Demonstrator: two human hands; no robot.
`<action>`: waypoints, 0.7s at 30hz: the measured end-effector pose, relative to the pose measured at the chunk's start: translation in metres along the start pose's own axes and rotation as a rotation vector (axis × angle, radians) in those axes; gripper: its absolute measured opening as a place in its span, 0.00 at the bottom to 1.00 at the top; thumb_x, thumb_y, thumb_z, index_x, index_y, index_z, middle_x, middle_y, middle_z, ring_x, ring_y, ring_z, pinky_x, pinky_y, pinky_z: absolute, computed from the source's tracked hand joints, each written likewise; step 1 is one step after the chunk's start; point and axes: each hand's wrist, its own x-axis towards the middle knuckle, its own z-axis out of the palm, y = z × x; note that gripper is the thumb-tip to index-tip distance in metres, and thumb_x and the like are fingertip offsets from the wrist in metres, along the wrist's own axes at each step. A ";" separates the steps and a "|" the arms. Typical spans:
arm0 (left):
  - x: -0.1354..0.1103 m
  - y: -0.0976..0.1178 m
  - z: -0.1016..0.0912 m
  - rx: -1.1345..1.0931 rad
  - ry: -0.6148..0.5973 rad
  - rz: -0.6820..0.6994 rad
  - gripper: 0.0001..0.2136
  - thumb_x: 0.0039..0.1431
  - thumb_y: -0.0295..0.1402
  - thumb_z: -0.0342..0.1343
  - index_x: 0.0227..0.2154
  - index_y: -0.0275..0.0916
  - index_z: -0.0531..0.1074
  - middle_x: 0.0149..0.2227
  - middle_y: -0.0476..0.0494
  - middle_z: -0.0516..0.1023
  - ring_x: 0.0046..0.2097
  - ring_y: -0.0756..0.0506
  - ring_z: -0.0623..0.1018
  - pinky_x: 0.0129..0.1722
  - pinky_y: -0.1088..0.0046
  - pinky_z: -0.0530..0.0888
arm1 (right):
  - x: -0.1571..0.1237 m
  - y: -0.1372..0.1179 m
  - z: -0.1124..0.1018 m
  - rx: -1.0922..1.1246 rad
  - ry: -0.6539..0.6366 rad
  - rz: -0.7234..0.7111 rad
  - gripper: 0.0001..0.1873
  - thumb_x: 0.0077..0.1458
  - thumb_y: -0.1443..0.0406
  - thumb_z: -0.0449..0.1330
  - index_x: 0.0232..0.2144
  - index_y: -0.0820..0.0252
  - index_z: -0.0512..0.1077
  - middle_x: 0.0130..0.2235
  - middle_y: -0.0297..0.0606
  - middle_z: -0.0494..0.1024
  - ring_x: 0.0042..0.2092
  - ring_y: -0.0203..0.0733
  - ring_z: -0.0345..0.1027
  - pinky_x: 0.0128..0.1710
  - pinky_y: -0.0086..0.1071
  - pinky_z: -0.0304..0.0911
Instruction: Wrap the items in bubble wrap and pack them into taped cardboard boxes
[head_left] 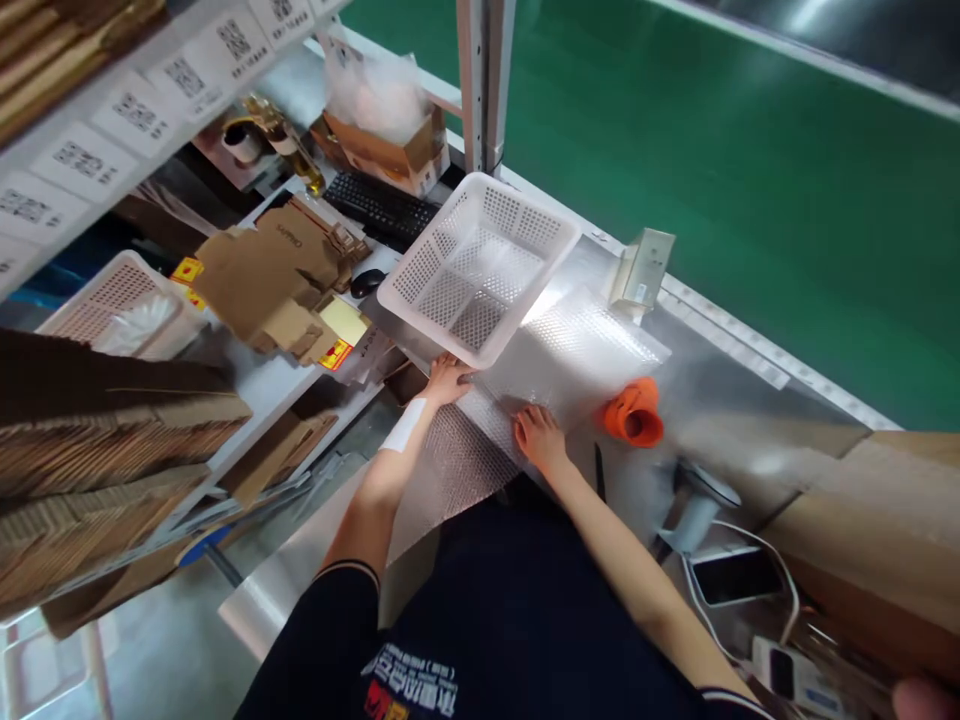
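I'm watching shiny, clear bubble wrap (581, 345), lying across the metal desk (720, 385) and trailing off its near edge. Left hand (448, 380) and right hand (540, 437) are resting on it, palms down, fingers loosely bent; I can't tell whether they're pinching it. A white basket (429, 302) is sitting just beyond the left.

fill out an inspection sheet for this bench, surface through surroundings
Surface: metallic benchtop, partly covered by bubble wrap
Job's things: bubble wrap, draping over the near edge; white basket near the hands
Clutter: orange roll-like object, keyboard, mouse, opened-out cardboard
Hands: left hand by the basket's near corner, right hand on the bubble wrap; grip unclear
Cables: white cable curving around a dark-screened device
Surroundings: stacked cardboard at picture left, green floor beyond
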 end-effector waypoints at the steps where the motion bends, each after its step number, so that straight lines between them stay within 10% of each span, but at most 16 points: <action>1: 0.002 0.000 -0.001 0.003 -0.009 -0.005 0.19 0.64 0.37 0.60 0.55 0.38 0.79 0.64 0.35 0.69 0.67 0.29 0.64 0.64 0.45 0.63 | -0.004 0.004 0.002 0.019 0.010 -0.015 0.16 0.67 0.66 0.51 0.46 0.58 0.78 0.51 0.48 0.79 0.55 0.52 0.69 0.57 0.43 0.64; 4: 0.006 0.000 -0.003 0.013 -0.053 -0.057 0.20 0.59 0.38 0.66 0.55 0.45 0.80 0.65 0.36 0.69 0.67 0.27 0.63 0.65 0.44 0.62 | -0.034 0.024 0.008 0.101 0.154 0.028 0.17 0.67 0.61 0.52 0.51 0.59 0.76 0.53 0.50 0.78 0.57 0.54 0.68 0.61 0.49 0.61; 8: 0.005 0.002 -0.004 0.021 -0.090 -0.100 0.20 0.61 0.40 0.64 0.56 0.50 0.79 0.67 0.39 0.67 0.69 0.28 0.61 0.66 0.48 0.61 | -0.097 0.062 0.012 0.042 0.435 0.493 0.30 0.67 0.50 0.49 0.56 0.69 0.70 0.51 0.60 0.75 0.54 0.59 0.67 0.56 0.54 0.64; 16: 0.004 0.001 -0.002 0.002 -0.084 -0.092 0.20 0.62 0.40 0.63 0.57 0.49 0.78 0.67 0.38 0.66 0.69 0.29 0.60 0.66 0.48 0.59 | -0.140 0.091 0.011 0.184 0.245 0.744 0.34 0.62 0.39 0.40 0.36 0.58 0.71 0.38 0.53 0.78 0.44 0.57 0.73 0.47 0.51 0.68; 21: 0.008 -0.003 0.001 -0.035 -0.073 -0.059 0.19 0.61 0.40 0.64 0.56 0.49 0.79 0.67 0.39 0.66 0.69 0.30 0.60 0.66 0.49 0.59 | -0.124 0.061 -0.002 0.407 0.222 0.666 0.34 0.63 0.39 0.42 0.46 0.61 0.69 0.36 0.49 0.82 0.35 0.50 0.78 0.36 0.40 0.70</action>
